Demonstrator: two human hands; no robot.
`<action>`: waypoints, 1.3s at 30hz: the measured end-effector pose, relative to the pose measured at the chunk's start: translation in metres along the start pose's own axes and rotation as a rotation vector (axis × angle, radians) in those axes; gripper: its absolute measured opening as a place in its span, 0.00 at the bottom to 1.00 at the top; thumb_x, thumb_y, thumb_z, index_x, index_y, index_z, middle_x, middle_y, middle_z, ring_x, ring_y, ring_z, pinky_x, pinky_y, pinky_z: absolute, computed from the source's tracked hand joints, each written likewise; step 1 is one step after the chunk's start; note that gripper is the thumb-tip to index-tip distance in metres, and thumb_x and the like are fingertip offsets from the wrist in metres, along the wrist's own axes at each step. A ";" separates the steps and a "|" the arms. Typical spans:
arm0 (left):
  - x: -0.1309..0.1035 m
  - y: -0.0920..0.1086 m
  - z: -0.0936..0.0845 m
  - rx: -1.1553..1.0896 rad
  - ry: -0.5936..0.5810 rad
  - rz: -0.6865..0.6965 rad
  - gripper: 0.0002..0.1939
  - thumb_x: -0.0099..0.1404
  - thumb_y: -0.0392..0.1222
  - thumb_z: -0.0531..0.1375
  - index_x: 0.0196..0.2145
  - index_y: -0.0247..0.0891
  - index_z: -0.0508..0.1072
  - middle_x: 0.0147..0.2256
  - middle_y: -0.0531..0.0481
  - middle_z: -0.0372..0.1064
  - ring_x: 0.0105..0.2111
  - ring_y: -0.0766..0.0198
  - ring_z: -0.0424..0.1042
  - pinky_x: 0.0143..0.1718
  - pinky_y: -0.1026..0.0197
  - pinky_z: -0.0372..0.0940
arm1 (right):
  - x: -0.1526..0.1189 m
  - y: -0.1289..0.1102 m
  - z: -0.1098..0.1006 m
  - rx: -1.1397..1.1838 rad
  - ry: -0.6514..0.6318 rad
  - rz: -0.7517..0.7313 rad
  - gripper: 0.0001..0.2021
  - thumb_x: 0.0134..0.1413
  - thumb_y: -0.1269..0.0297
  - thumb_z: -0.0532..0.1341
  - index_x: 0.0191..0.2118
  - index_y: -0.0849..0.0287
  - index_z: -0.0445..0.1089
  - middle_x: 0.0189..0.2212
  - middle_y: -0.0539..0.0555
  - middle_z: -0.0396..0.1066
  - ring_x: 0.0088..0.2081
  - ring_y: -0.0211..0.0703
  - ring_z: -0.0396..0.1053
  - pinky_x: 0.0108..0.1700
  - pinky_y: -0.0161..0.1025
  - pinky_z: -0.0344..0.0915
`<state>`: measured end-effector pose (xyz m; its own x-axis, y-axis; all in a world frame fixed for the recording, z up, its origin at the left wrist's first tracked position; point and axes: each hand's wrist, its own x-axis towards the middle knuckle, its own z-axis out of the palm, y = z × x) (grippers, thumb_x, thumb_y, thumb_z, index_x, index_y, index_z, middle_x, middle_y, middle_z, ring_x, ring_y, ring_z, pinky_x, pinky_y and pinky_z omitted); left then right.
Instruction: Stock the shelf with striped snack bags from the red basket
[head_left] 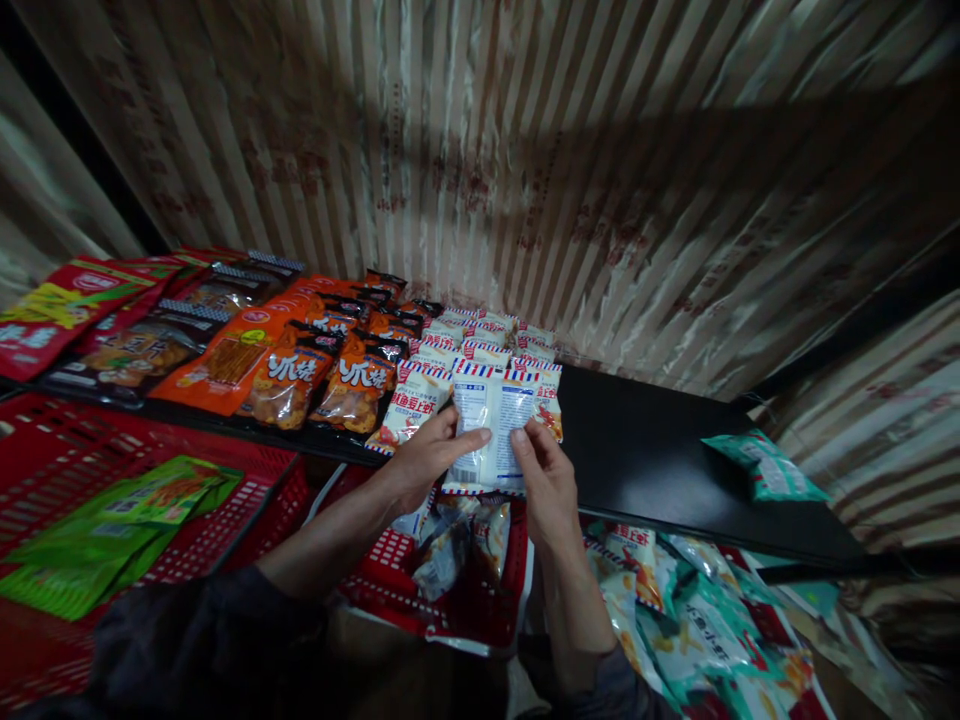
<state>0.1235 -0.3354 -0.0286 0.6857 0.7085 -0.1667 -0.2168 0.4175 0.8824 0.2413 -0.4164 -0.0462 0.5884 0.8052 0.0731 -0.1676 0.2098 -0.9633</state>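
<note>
A white snack bag (496, 400) with red and blue striped ends is held upright between both hands, its printed back facing me. My left hand (431, 452) grips its left side, thumb across the front. On the right side, my right hand (546, 470) pinches the edge with thumb and fingers. Just behind it, rows of matching white bags (414, 402) stand on a black shelf (637, 440). Below the hands, a red basket (390, 570) holds several more bags.
Orange bags (285, 385), brown bags (135, 350) and red bags (52, 310) line the shelf's left. One teal bag (765, 467) lies at its right end. A left red basket (262, 480) holds green packets (112, 530). Mixed bags (697, 625) pile at lower right.
</note>
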 end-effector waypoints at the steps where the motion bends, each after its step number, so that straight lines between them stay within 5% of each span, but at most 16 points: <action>1: 0.000 0.000 0.000 0.000 -0.003 -0.006 0.26 0.51 0.44 0.71 0.46 0.34 0.71 0.42 0.42 0.77 0.40 0.54 0.76 0.43 0.55 0.68 | 0.001 0.000 -0.001 -0.001 0.004 0.001 0.21 0.46 0.51 0.67 0.45 0.58 0.73 0.40 0.53 0.78 0.41 0.48 0.74 0.46 0.45 0.70; 17: -0.002 0.000 0.002 0.030 -0.030 0.011 0.26 0.49 0.46 0.72 0.44 0.34 0.73 0.41 0.41 0.77 0.42 0.52 0.76 0.45 0.52 0.68 | 0.003 0.002 -0.007 -0.152 0.041 -0.056 0.17 0.51 0.49 0.63 0.38 0.58 0.76 0.32 0.50 0.76 0.35 0.43 0.71 0.38 0.39 0.68; 21: -0.003 0.000 0.003 0.035 -0.042 0.024 0.26 0.49 0.44 0.71 0.44 0.34 0.72 0.42 0.41 0.77 0.41 0.53 0.76 0.44 0.53 0.68 | 0.005 0.007 -0.008 -0.175 0.051 -0.062 0.20 0.52 0.48 0.61 0.43 0.59 0.73 0.36 0.53 0.76 0.37 0.45 0.71 0.40 0.41 0.68; 25: -0.005 0.000 0.005 0.052 -0.022 0.053 0.26 0.49 0.44 0.71 0.44 0.33 0.71 0.43 0.41 0.76 0.40 0.53 0.76 0.42 0.54 0.68 | 0.005 0.007 -0.009 -0.372 0.213 -0.261 0.23 0.52 0.52 0.62 0.51 0.58 0.68 0.46 0.56 0.72 0.44 0.45 0.70 0.47 0.44 0.66; 28: -0.006 -0.001 0.007 0.071 -0.024 0.088 0.26 0.49 0.44 0.71 0.44 0.34 0.71 0.43 0.42 0.76 0.43 0.53 0.75 0.44 0.54 0.68 | 0.002 0.002 -0.009 -0.578 0.309 -0.447 0.17 0.53 0.55 0.62 0.47 0.56 0.69 0.44 0.56 0.70 0.43 0.45 0.68 0.43 0.42 0.65; 33: -0.005 -0.002 0.009 0.085 -0.035 0.124 0.24 0.49 0.43 0.71 0.43 0.34 0.71 0.44 0.42 0.76 0.43 0.54 0.75 0.46 0.54 0.67 | -0.003 -0.003 -0.007 -0.693 0.287 -0.575 0.08 0.58 0.59 0.58 0.37 0.55 0.72 0.38 0.54 0.69 0.41 0.44 0.67 0.41 0.41 0.64; 39: -0.005 -0.002 0.009 0.092 -0.018 0.131 0.25 0.49 0.43 0.71 0.43 0.34 0.71 0.43 0.42 0.76 0.43 0.54 0.75 0.46 0.54 0.67 | -0.003 -0.002 -0.007 -0.698 0.246 -0.606 0.08 0.59 0.61 0.57 0.40 0.55 0.71 0.38 0.55 0.71 0.43 0.45 0.69 0.47 0.45 0.66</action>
<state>0.1270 -0.3445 -0.0257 0.6687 0.7425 -0.0405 -0.2408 0.2677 0.9329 0.2458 -0.4234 -0.0464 0.5830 0.5126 0.6304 0.6829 0.1112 -0.7220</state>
